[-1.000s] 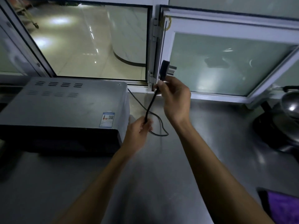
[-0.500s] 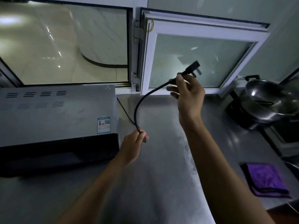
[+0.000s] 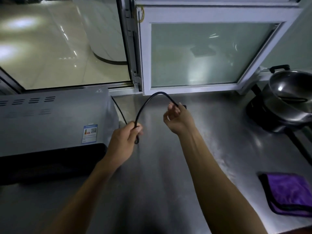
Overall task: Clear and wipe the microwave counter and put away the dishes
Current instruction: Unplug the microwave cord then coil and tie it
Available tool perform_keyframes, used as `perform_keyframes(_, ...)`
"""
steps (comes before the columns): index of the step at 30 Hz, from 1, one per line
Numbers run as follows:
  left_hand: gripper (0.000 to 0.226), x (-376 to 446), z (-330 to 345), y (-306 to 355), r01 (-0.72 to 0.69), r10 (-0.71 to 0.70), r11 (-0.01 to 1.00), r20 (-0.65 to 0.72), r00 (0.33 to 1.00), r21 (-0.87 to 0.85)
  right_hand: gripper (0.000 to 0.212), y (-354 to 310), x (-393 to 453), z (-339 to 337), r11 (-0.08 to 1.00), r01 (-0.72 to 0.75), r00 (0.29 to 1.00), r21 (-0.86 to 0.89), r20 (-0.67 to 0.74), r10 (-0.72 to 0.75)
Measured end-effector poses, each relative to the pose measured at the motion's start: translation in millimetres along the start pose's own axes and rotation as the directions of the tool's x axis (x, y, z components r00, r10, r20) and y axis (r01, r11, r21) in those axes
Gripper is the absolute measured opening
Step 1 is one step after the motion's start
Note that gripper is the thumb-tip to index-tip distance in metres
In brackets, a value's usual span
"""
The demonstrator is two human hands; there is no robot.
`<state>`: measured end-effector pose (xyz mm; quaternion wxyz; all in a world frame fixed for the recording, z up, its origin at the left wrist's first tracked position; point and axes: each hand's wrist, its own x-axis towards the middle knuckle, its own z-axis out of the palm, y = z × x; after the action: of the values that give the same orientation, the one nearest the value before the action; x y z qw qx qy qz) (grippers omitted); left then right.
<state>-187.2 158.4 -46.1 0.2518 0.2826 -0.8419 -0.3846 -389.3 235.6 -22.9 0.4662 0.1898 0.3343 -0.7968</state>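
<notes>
A silver microwave [image 3: 50, 122] with a dark door stands at the left of the steel counter [image 3: 168, 166]. Its black power cord [image 3: 148, 102] runs from behind it and arches up between my hands. My left hand [image 3: 125, 141] grips the cord where it folds into a small loop, just right of the microwave. My right hand [image 3: 177, 119] holds the cord's plug end above the counter; the plug is mostly hidden behind my fingers. A folded purple cloth [image 3: 290, 193] lies on the counter at the right edge.
A steel wok [image 3: 290, 92] sits on a dark burner at the far right. Behind the counter are a window and an opened white-framed glass pane [image 3: 202, 53] that reaches over the counter's back edge.
My right hand has come down from in front of the window pane to just above the counter, bringing the plug with it. The cord now bends in a tighter arch. The left hand keeps its grip.
</notes>
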Motion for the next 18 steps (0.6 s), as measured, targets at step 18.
perform_keyframes(18,0.014,61.2,28.8,59.6,0.072,-0.086,0.989,0.102,0.991,0.126,0.069,-19.5,16.3,-46.4,0.058,0.545,0.788,-0.837,0.487,-0.377)
